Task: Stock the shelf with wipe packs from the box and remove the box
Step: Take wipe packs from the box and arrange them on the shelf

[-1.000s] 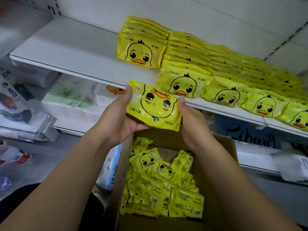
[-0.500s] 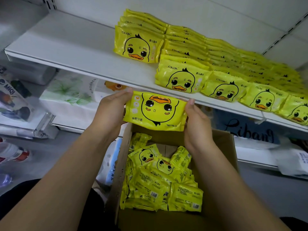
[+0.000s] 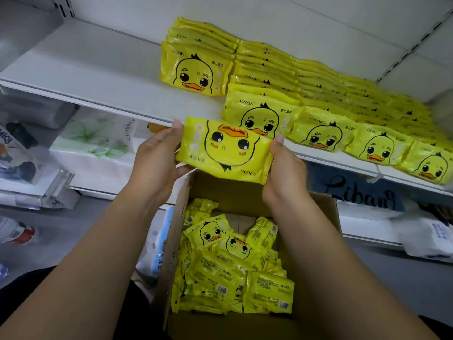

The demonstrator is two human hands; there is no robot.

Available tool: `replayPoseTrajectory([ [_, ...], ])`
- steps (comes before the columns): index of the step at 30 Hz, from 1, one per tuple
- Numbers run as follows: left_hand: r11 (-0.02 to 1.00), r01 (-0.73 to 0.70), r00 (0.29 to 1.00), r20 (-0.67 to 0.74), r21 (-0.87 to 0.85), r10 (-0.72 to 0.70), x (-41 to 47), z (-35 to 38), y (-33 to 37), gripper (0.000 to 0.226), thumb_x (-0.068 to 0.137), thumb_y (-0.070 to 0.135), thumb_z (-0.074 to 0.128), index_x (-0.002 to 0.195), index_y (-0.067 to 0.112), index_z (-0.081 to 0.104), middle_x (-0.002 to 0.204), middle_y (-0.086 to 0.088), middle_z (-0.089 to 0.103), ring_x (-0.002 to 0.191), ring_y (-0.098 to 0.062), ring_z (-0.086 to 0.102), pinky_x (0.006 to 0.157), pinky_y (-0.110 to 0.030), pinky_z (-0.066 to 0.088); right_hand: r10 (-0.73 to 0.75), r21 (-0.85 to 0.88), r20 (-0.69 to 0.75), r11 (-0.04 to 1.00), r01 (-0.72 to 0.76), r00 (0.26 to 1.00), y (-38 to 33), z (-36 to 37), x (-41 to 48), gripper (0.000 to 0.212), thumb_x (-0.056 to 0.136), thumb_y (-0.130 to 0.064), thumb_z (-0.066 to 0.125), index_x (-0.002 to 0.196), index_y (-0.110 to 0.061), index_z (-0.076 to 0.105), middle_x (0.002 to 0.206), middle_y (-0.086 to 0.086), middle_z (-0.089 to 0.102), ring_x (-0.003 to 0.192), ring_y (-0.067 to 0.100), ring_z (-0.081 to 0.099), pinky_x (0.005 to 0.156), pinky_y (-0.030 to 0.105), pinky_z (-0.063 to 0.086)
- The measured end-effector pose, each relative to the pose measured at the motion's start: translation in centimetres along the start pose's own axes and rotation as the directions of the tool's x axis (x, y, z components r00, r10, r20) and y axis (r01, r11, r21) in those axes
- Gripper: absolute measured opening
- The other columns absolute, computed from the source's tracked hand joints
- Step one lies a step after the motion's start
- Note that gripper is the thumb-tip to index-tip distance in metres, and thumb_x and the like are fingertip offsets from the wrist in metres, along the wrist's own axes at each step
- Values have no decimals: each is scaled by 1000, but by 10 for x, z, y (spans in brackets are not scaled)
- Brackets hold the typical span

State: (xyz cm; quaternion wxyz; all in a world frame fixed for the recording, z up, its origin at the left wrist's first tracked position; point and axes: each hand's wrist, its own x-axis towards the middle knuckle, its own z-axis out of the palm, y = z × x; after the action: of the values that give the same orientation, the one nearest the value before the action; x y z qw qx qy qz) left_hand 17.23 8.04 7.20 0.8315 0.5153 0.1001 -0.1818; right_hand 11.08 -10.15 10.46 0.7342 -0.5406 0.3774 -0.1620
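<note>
A: Which step is this?
B: Mid-stocking, I'd say. The left hand and right hand each grip one end of a single pack, fingers curled round its edges. It is above the box, level with the front lip of the shelf.
A: What does the next move need?
B: Probably a half turn. Its duck face is upside down, unlike the rows on the shelf. Then it could go in front of the left row.
A: And the pack itself?
B: Glossy yellow, soft, slightly bowed. Many loose packs lie jumbled in the box, so removal looks far off
</note>
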Motion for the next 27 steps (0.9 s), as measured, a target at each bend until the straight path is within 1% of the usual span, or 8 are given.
replayPoseTrajectory([
  [3, 997, 73, 992, 99, 19, -75, -3, 1, -1, 36, 102, 36, 56, 125, 9, 64, 115, -10, 76, 101, -29, 75, 84, -42, 62, 26, 81, -6, 996, -26, 1000, -4, 0, 10, 15, 96, -39, 64, 103, -28, 72, 123, -1, 71, 121, 18, 64, 110, 54, 45],
  [6, 998, 66, 993, 97, -12, -64, -4, 5, -6, 27, 104, 26, 54, 122, 6, 63, 113, -14, 76, 98, -32, 75, 83, -39, 63, 51, 87, 38, 995, -54, 998, 0, -3, 14, 41, 92, -51, 63, 125, -27, 66, 139, 0, 62, 135, 21, 53, 113, 61, 38],
  [10, 991, 36, 999, 40, -127, -31, -4, 10, -6, 17, 104, 20, 55, 112, 8, 65, 105, -11, 77, 94, -32, 76, 82, -39, 63, 57, 230, 246, 966, -115, 968, 7, -9, -2, 58, 89, -47, 54, 140, -18, 54, 134, 7, 66, 123, 26, 64, 101, 51, 53],
  [13, 984, 19, 998, 56, -176, -9, -6, 14, -6, 17, 104, 18, 54, 110, 8, 67, 102, -10, 78, 96, -32, 76, 82, -39, 63, 56, 246, 272, 961, -126, 961, 20, -18, -18, 33, 101, -22, 49, 131, -11, 57, 127, 12, 69, 116, 26, 67, 102, 44, 53],
  [15, 981, 19, 998, 57, -191, -8, -7, 17, -6, 17, 104, 18, 55, 109, 8, 67, 101, -11, 78, 95, -32, 76, 81, -39, 63, 50, 242, 241, 964, -110, 969, 25, -21, -22, 27, 106, -11, 41, 125, -8, 60, 123, 13, 71, 113, 25, 69, 98, 38, 56],
  [20, 960, 75, 997, 40, -270, -67, -2, 15, -4, 19, 104, 15, 54, 117, 7, 64, 103, -13, 77, 94, -32, 76, 77, -38, 64, 76, 330, 177, 935, -132, 981, 21, -15, -22, 31, 106, -5, 40, 131, -4, 58, 121, 16, 71, 109, 28, 71, 89, 38, 60],
  [24, 942, 80, 997, 9, -325, -82, 5, 12, 2, 14, 105, 14, 51, 110, 9, 63, 95, -9, 79, 89, -24, 77, 74, -34, 64, 101, 351, 142, 925, -146, 985, 21, -6, -26, 34, 104, -2, 43, 137, -3, 53, 121, 18, 70, 108, 31, 71, 90, 41, 58],
  [27, 945, 49, 999, 2, -322, -51, 7, 9, 3, 16, 106, 15, 50, 113, 9, 63, 101, -11, 78, 95, -24, 77, 77, -36, 64, 82, 320, 167, 938, -133, 983, 23, -2, -28, 30, 105, -5, 43, 132, -6, 57, 119, 15, 72, 107, 28, 71, 93, 41, 57],
])
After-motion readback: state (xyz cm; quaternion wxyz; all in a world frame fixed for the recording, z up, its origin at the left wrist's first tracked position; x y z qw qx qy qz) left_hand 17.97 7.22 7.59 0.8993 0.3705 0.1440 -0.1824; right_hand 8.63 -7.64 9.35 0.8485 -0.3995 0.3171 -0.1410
